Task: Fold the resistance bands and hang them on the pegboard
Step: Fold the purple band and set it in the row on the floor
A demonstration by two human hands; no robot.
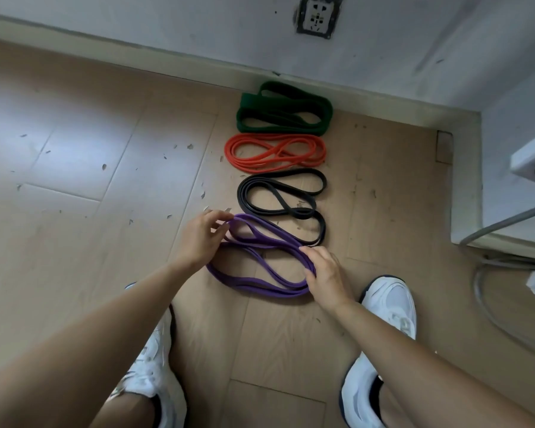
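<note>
- On the plank floor (74, 180), flat rubbery coils lie in a row: green band (254, 101), orange band (277, 151), black band (303, 214), purple band (272, 242).
- Grip of left hand (203, 239) pinches the purple band's loop; grip of right hand (325, 273) clamps its other end.

Coiled in a row out from the skirting board (167, 63): wide green band (250, 100) just beside it, thin orange band (278, 151) next, then black band (303, 214), purple band (254, 282) farthest, its ends held by left hand (201, 239) and right hand (328, 279).
</note>
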